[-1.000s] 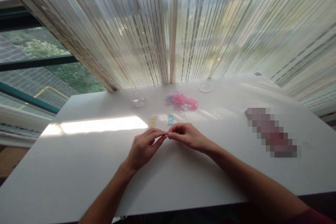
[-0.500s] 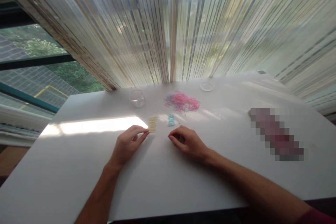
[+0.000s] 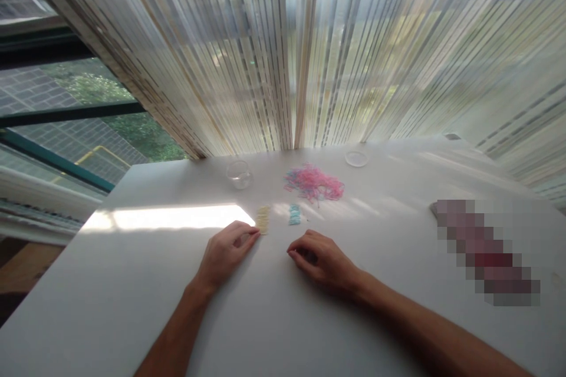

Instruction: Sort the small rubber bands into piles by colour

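Observation:
My left hand [image 3: 230,253] is closed in a pinch, its fingertips at the lower end of a short column of thin yellow elastic bands [image 3: 263,218]. The lowest yellow band meets the fingertips. To its right lies a smaller column of light blue bands [image 3: 294,214]. My right hand [image 3: 321,259] rests on the table below the blue column, thumb and forefinger pressed together; whatever they hold, if anything, is too small to make out. Behind both columns is a tangled heap of pink bands [image 3: 316,182] with some blue and lilac at its left side.
A clear round tub [image 3: 239,175] stands at the back left of the white table [image 3: 247,324]. Its clear lid [image 3: 356,158] lies at the back right. A blurred-out reddish object [image 3: 484,253] is on the right. Striped string curtains [image 3: 247,59] hang along the back edge.
The whole view has shifted, so the table items appear slightly lower and to the right. Both hands stay nearly in place, the right a little farther from the blue column.

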A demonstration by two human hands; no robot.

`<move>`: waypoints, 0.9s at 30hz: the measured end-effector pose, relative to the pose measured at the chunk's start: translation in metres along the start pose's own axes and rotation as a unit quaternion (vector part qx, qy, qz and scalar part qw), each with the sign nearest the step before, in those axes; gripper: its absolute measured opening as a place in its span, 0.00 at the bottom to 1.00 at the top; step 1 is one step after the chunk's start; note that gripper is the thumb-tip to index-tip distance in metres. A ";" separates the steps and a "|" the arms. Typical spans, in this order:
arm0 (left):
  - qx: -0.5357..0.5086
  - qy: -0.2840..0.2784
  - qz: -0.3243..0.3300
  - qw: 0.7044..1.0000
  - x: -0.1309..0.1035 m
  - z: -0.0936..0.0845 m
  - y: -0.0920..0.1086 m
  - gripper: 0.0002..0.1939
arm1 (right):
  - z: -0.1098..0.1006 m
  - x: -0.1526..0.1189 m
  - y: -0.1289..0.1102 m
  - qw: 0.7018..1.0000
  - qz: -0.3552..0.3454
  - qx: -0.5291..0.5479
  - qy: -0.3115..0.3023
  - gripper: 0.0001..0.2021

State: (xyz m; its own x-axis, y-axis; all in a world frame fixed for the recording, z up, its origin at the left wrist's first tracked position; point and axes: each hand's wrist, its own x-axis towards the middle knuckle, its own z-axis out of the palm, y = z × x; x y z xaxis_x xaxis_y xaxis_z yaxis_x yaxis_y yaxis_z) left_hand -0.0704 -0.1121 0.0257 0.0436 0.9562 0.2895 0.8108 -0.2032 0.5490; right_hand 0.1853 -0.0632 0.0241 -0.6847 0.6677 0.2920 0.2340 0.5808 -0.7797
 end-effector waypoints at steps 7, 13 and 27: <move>-0.001 0.003 -0.020 1.000 0.000 -0.003 0.001 0.10 | 0.001 -0.001 0.002 1.000 -0.003 0.010 0.018 0.06; -0.003 0.012 -0.034 0.999 0.000 -0.002 0.004 0.10 | 0.003 -0.003 0.000 0.999 -0.009 0.013 0.042 0.05; -0.059 -0.047 0.084 0.994 0.024 -0.005 0.037 0.10 | -0.066 0.003 0.076 0.929 0.154 -0.293 0.167 0.37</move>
State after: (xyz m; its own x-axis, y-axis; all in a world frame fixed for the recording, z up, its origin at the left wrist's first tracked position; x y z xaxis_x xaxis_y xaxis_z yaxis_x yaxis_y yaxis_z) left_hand -0.0422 -0.0979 0.0565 0.2319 0.9208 0.3135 0.7134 -0.3801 0.5887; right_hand 0.2465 0.0136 0.0026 -0.2931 0.8944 0.3378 0.7857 0.4266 -0.4480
